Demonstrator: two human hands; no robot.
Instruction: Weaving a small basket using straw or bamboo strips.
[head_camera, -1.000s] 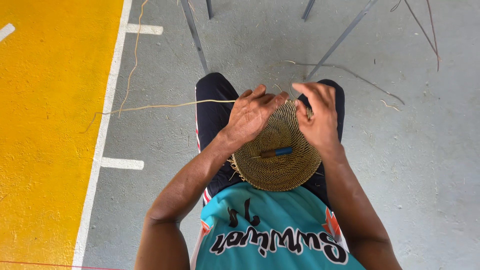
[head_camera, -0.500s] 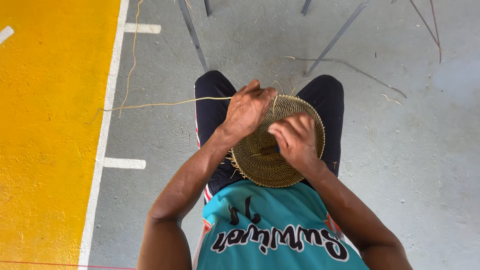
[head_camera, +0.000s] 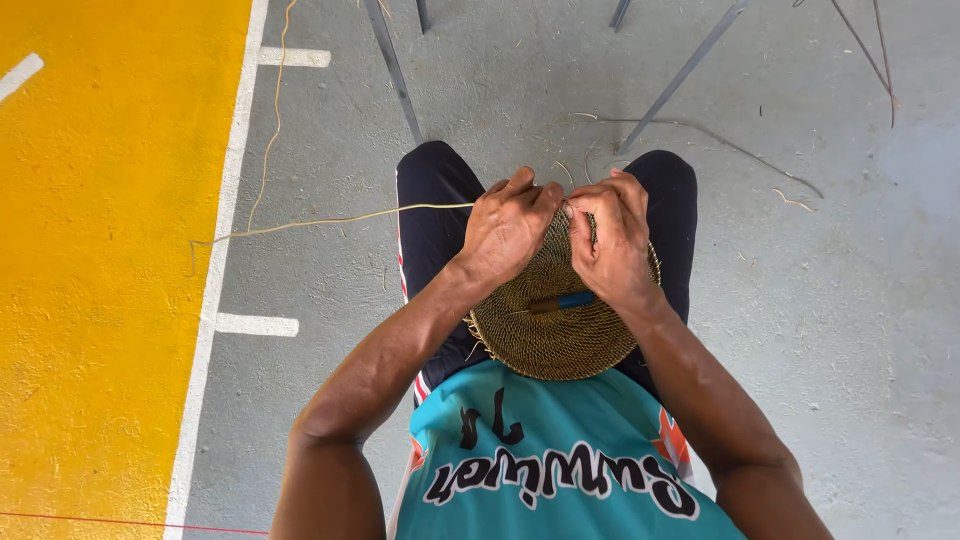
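A round woven disc of tan fibre (head_camera: 550, 335) rests on my lap, over dark trousers. My left hand (head_camera: 508, 232) grips its far rim with fingers curled, and a long thin fibre strand (head_camera: 300, 223) runs out from that hand to the left across the floor. My right hand (head_camera: 612, 238) pinches the rim right beside the left hand; the two nearly touch. A small tool with a blue and brown handle (head_camera: 562, 301) lies on the disc just below my right hand.
Grey concrete floor with a yellow painted area (head_camera: 100, 250) and white lines at the left. Thin metal legs (head_camera: 392, 70) stand ahead of my knees, with another (head_camera: 680, 75) slanting to the right. Loose fibre bits (head_camera: 790, 200) lie on the floor at the right.
My right hand slid down over the middle of the disc half a second ago, then came back up to the far rim beside my left hand. The left hand stayed on the rim.
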